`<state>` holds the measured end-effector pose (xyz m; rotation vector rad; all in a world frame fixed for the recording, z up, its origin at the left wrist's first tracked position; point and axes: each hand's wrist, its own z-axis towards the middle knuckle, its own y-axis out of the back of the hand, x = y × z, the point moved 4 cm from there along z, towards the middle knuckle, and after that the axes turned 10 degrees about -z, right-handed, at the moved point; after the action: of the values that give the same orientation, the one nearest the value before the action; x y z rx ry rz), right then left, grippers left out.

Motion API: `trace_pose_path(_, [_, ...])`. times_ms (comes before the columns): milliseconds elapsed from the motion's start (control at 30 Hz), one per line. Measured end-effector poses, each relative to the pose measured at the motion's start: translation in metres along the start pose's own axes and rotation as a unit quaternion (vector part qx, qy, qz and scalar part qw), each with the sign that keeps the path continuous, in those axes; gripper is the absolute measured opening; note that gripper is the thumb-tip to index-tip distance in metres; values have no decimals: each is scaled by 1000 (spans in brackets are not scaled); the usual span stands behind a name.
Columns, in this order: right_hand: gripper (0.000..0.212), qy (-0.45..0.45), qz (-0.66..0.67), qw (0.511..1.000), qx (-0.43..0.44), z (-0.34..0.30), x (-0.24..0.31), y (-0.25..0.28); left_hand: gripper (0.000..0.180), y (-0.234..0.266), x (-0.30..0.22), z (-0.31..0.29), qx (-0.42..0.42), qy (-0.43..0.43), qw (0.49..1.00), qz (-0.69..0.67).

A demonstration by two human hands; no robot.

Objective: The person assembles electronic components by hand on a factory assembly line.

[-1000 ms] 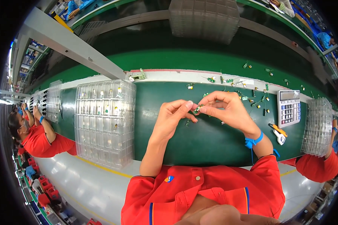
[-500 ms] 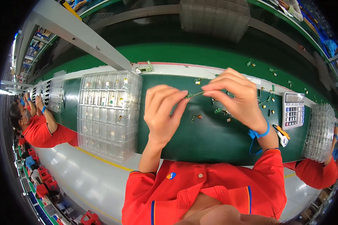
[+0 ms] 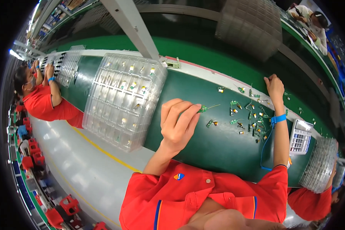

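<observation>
My left hand (image 3: 177,124), above the dark green worktop (image 3: 172,90), is closed in a pinch on a small green circuit board (image 3: 204,109). A thin wire sticks out from the board to the right. Stretched far forward, my right hand (image 3: 275,87) is over the green belt (image 3: 203,57) past the white rail (image 3: 211,73). Its fingers are curled, and whatever they hold, if anything, is hidden. Several small boards with wires and white-and-yellow parts (image 3: 253,119) lie scattered between my hands. My right wrist wears a blue strap (image 3: 278,119) with a cord.
Clear plastic trays (image 3: 120,99) are stacked on my left, some pockets filled. A calculator (image 3: 301,136) lies at right, beside more stacked trays (image 3: 321,165). A grey post (image 3: 132,28) rises near the rail. Red-sleeved co-workers (image 3: 51,101) sit on both sides.
My right hand has left the wire and reached forward over the belt. My left hand still holds the circuit board, its wire now free. The view has turned and tilted.
</observation>
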<state>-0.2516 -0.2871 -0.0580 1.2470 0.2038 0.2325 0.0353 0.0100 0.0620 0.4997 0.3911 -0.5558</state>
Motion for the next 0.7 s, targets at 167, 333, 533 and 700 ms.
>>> trace_pose_path(167, [17,6,-21,1000,4,3,-3,-10,27,45,11,0,-23,69,993,87])
trace_pose_path(333, [18,-30,201,979,12,-6,16,39,19,139,49,-18,-118,255,932,229])
trace_pose_path(533, [19,-21,413,908,68,-41,91,79,14,148,76,-23,-104,304,917,237])
trace_pose_path(700, [13,-38,477,876,61,-67,107,95,10,119,82,-15,-6,248,936,251])
